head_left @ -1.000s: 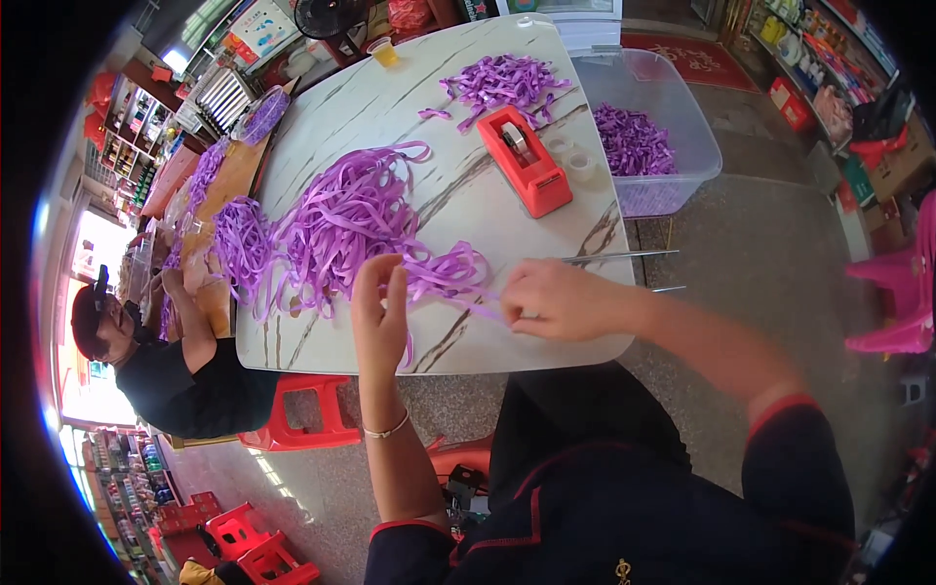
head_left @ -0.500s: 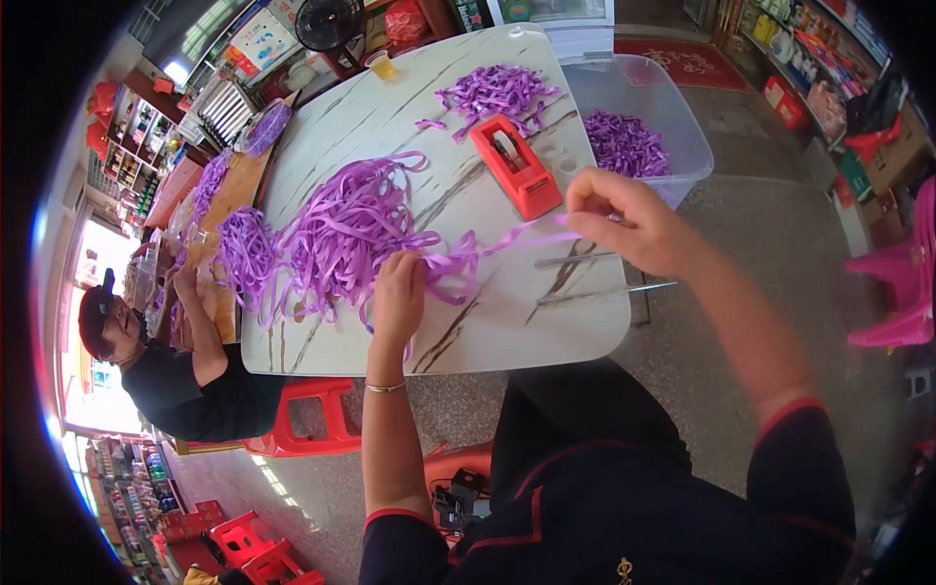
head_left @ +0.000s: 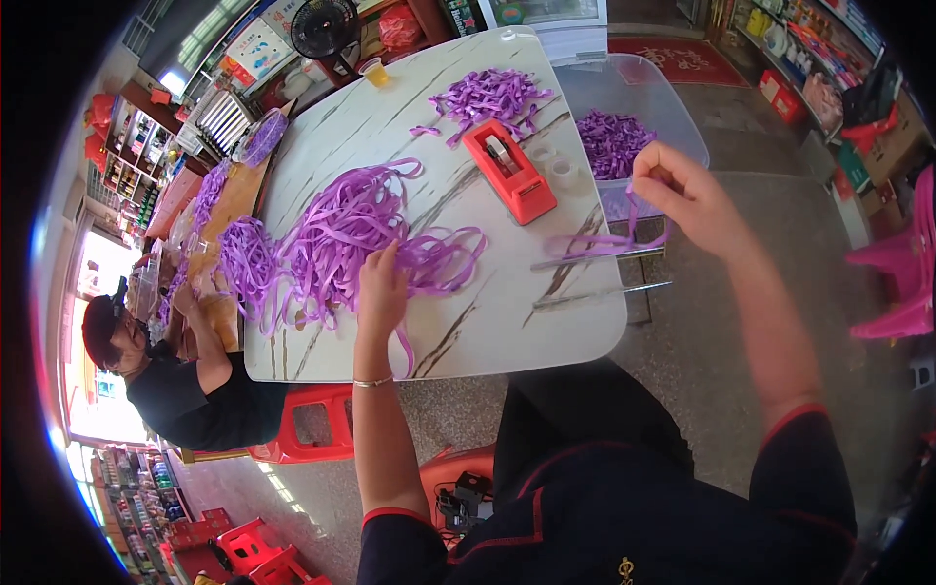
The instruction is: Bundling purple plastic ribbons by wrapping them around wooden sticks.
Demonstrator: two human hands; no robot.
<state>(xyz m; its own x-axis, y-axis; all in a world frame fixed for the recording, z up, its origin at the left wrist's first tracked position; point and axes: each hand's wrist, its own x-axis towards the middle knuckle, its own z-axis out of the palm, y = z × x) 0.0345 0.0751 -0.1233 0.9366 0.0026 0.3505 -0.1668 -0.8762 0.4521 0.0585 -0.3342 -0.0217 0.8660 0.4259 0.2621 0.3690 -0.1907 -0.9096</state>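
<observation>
My right hand is raised off the table's right edge, its fingers pinched on a purple ribbon. That ribbon hangs in a loop and trails back over two thin metal rods jutting past the edge. On the left, a big tangled heap of purple ribbons covers part of the white marbled table. My left hand lies against the heap's near right side, fingers loosely stretched over it. Between both hands, a smaller bunch of ribbon loops spreads out from the heap.
A red tape dispenser stands beside clear tape rolls. Folded purple ribbon pieces lie farther back. A clear plastic bin holds more pieces. A cup sits at the far edge. A co-worker handles ribbons at left.
My right hand has moved right and slightly up, drawing the ribbon away from the heap to the table's edge. My left hand has shifted slightly left and its fingers have loosened.
</observation>
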